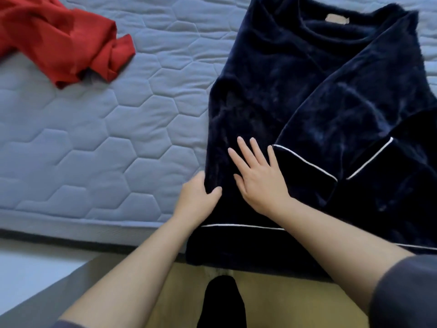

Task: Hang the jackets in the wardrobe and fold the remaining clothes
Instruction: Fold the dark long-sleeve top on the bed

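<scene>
A dark navy plush top (307, 91) with white piping lies on the right of a grey quilted mattress (94, 138), its hem hanging over the near edge. The left hand (196, 200) grips its left edge, thumb on top. The right hand (257, 178) presses flat, fingers spread. A crumpled red garment (59, 41) lies far left.

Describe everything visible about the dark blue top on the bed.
The navy pajama top is plush fabric with white piping on cuffs and hem and a tan neck label. It lies on the grey quilted mattress, sleeves folded across its front, hem over the edge. The left hand grips its side fold; the right hand presses flat on it.
</scene>
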A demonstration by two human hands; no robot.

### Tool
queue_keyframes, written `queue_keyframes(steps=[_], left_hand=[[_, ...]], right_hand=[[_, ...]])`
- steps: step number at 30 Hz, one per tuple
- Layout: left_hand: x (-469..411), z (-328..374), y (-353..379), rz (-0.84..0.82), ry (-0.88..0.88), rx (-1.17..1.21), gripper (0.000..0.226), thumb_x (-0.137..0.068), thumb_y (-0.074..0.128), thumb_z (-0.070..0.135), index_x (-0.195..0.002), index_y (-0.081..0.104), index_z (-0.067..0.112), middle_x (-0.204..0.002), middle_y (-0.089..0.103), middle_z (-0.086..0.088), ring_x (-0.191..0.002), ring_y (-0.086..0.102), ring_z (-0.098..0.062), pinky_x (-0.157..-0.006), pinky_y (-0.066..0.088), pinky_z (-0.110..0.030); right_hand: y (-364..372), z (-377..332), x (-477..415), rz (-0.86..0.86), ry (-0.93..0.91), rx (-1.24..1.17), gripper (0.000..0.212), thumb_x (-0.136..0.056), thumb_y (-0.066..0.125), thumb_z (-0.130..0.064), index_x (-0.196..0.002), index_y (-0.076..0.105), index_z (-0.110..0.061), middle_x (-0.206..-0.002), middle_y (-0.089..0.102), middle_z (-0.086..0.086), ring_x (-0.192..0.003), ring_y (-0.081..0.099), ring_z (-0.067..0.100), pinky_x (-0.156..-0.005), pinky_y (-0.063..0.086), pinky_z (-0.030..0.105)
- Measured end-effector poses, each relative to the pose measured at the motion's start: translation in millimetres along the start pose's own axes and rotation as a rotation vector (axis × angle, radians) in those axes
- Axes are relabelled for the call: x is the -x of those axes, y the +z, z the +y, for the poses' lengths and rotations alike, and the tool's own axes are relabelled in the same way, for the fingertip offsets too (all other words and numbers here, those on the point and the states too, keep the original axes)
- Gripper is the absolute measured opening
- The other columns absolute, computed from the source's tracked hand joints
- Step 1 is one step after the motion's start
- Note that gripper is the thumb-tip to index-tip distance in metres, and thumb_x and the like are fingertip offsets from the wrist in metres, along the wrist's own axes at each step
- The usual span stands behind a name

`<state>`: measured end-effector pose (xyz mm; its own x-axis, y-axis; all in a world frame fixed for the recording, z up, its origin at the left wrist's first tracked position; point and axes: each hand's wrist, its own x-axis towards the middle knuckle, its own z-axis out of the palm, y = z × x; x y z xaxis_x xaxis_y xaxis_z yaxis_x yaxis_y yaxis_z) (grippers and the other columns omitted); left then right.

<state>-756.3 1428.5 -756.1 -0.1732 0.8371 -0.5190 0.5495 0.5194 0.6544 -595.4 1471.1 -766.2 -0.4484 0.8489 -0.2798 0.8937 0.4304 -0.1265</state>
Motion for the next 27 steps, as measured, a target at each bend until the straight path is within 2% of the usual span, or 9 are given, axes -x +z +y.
queue_keyframes(steps=[2,6,10,12,16,20,22,25,27], left_hand=[[10.4,-11.1,-2.4,0.059,-0.035,0.049,0.01,-0.089,0.055,0.018,-0.091,0.064,0.013,-0.088,0.068,-0.006,-0.087,0.061,-0.025,-0.062,0.036,-0.027],[11.5,-34.6,-13.5,0.059,-0.24,0.083,0.037,-0.096,0.051,0.033,-0.081,0.064,0.002,-0.088,0.068,-0.016,-0.09,0.062,-0.03,-0.067,0.036,-0.033],[38.5,-42.9,-4.1,-0.055,-0.172,0.181,0.02,-0.085,0.066,0.041,-0.095,0.064,0.024,-0.087,0.066,0.014,-0.082,0.06,-0.004,-0.07,0.044,-0.025],[57.3,-56.5,-0.2,-0.102,-0.158,0.115,0.019,-0.084,0.069,0.03,-0.1,0.062,0.023,-0.091,0.066,0.01,-0.086,0.06,-0.008,-0.072,0.043,-0.024],[78.1,-78.6,-6.6,0.146,-0.219,0.014,0.021,-0.086,0.068,0.031,-0.074,0.059,0.016,-0.068,0.059,0.005,-0.069,0.054,-0.015,-0.055,0.032,-0.02],[100.7,-82.2,9.8,0.242,-0.264,-0.002,0.021,-0.086,0.067,0.035,-0.079,0.06,0.016,-0.077,0.062,0.001,-0.071,0.054,-0.016,-0.063,0.034,-0.029],[117.2,-85.4,20.7,0.183,-0.379,0.189,0.018,-0.087,0.067,0.032,-0.088,0.061,0.016,-0.088,0.065,-0.004,-0.07,0.058,-0.015,-0.061,0.043,-0.029],[136.4,-74.3,39.5,0.087,-0.574,0.733,0.011,-0.088,0.067,0.024,-0.097,0.063,0.02,-0.097,0.069,-0.006,-0.079,0.067,-0.019,-0.067,0.051,-0.032],[142.0,-65.5,53.5,0.143,-0.601,0.884,0.013,-0.089,0.067,0.019,-0.101,0.062,0.018,-0.096,0.069,-0.007,-0.079,0.068,-0.02,-0.065,0.052,-0.033]], right_hand=[[-0.7,-6.1,13.2,0.047,0.008,-0.033,0.059,-0.097,0.039,-0.035,-0.152,0.022,-0.024,-0.161,0.008,0.003,-0.149,0.006,0.028,-0.116,0.007,0.054],[9.0,-10.3,27.1,-0.056,-0.039,0.045,0.059,-0.099,0.032,-0.038,-0.153,0.011,-0.026,-0.162,0.002,0.002,-0.149,-0.003,0.027,-0.117,0.003,0.053],[13.9,-19.9,43.3,-0.04,0.022,-0.015,0.06,-0.099,0.035,-0.034,-0.153,0.013,-0.024,-0.162,0.0,0.003,-0.149,-0.003,0.028,-0.117,0.006,0.055],[19.8,-22.8,62.6,-0.036,-0.016,-0.007,0.059,-0.098,0.036,-0.034,-0.153,0.015,-0.024,-0.162,0.0,0.001,-0.149,-0.003,0.028,-0.117,0.007,0.055],[30.0,-3.2,110.6,-0.061,-0.081,0.01,0.056,-0.098,0.037,-0.035,-0.152,0.024,-0.025,-0.161,0.015,0.0,-0.149,0.003,0.025,-0.118,0.005,0.051],[37.6,27.0,168.9,-0.116,-0.039,-0.003,0.061,-0.097,0.042,-0.035,-0.152,0.019,-0.028,-0.161,0.013,-0.002,-0.149,0.01,0.022,-0.117,0.01,0.048],[37.7,49.2,208.6,-0.154,0.084,-0.024,0.066,-0.094,0.047,-0.03,-0.152,0.017,-0.029,-0.161,0.008,-0.002,-0.149,0.006,0.022,-0.117,0.011,0.049],[39.5,88.3,258.9,-0.296,0.176,0.063,0.081,-0.089,0.048,-0.015,-0.153,0.001,-0.033,-0.161,-0.011,-0.004,-0.149,-0.009,0.022,-0.117,0.006,0.05],[37.0,107.3,276.8,-0.363,0.169,0.123,0.087,-0.087,0.047,-0.01,-0.152,-0.006,-0.035,-0.159,-0.018,-0.005,-0.148,-0.012,0.023,-0.117,0.006,0.051]])
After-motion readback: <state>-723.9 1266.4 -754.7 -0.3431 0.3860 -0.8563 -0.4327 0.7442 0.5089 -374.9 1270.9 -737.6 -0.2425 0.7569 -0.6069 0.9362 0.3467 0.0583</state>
